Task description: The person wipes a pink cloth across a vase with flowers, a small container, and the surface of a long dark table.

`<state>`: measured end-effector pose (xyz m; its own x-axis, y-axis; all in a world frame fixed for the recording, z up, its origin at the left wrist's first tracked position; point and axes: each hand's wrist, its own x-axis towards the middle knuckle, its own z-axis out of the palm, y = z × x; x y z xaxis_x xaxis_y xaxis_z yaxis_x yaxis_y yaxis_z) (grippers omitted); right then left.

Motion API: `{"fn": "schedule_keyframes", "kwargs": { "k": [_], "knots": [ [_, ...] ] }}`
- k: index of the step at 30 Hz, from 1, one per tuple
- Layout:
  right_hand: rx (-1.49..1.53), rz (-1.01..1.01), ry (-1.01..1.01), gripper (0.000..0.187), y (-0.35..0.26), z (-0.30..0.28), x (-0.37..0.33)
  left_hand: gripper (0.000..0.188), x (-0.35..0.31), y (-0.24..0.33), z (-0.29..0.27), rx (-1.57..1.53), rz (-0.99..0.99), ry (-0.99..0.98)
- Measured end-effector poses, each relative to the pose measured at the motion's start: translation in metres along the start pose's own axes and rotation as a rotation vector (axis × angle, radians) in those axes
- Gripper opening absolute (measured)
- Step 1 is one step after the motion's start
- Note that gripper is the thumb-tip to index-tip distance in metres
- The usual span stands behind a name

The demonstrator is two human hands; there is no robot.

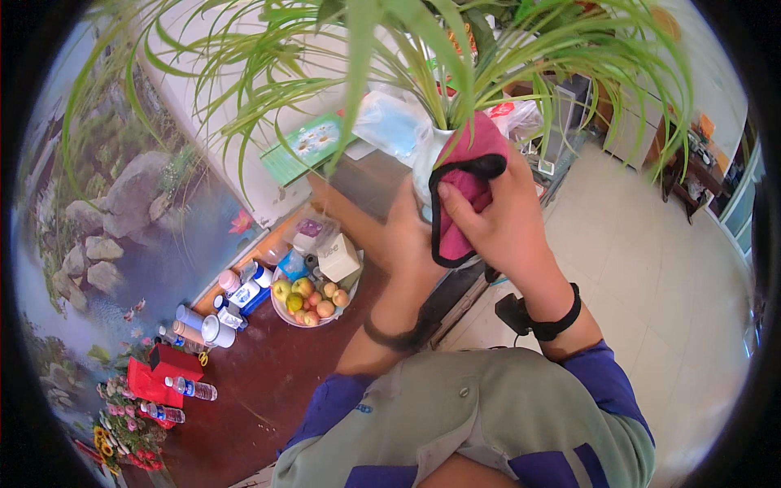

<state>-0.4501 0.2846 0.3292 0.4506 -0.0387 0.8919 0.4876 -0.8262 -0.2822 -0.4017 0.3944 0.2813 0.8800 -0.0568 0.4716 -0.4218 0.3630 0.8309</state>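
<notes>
A leafy spider plant (455,69) rises from a pale whitish vase (424,163) and spreads across the top of the view. My left hand (407,236) is closed around the vase's lower left side; part of its grip is hidden behind the vase and the cloth. In my right hand (517,215) is a pink cloth (468,183) with a black edge, its thumb pressing the folds. The cloth lies against the vase's right side and covers much of it.
Beyond the vase lie a green box with daisies (305,146) and a blue-and-white packet (390,126). On the dark red tabletop (268,374) at left stand a fruit plate (313,319), bottles and cups, a red box (175,363) and plastic water bottles (191,388). Pale tiled floor (634,285) is at right.
</notes>
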Motion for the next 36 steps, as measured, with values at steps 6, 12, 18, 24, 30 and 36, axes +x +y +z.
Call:
{"fn": "schedule_keyframes", "kwargs": {
  "k": [6,12,18,24,30,36],
  "knots": [
    [0.41,0.259,-0.241,0.03,0.014,-0.003,0.013,0.064,-0.011,0.008,-0.001,0.267,0.066,-0.039],
    [0.835,0.383,-0.394,0.028,0.056,0.017,0.01,0.068,-0.007,0.008,-0.016,0.297,0.052,-0.138],
    [0.703,0.166,-0.506,0.034,0.075,0.021,0.011,0.067,-0.002,0.007,-0.022,0.21,0.011,-0.25],
    [0.775,0.07,-0.238,0.043,0.088,0.055,-0.005,0.058,0.008,0.004,-0.029,0.244,0.122,-0.303],
    [0.385,0.497,-0.367,0.026,0.032,0.027,-0.042,0.069,0.011,-0.002,-0.029,0.226,0.102,-0.053],
    [0.163,0.149,-0.276,0.034,0.009,0.018,-0.08,0.062,0.012,-0.002,-0.019,0.247,0.175,0.009]
  ]
}}
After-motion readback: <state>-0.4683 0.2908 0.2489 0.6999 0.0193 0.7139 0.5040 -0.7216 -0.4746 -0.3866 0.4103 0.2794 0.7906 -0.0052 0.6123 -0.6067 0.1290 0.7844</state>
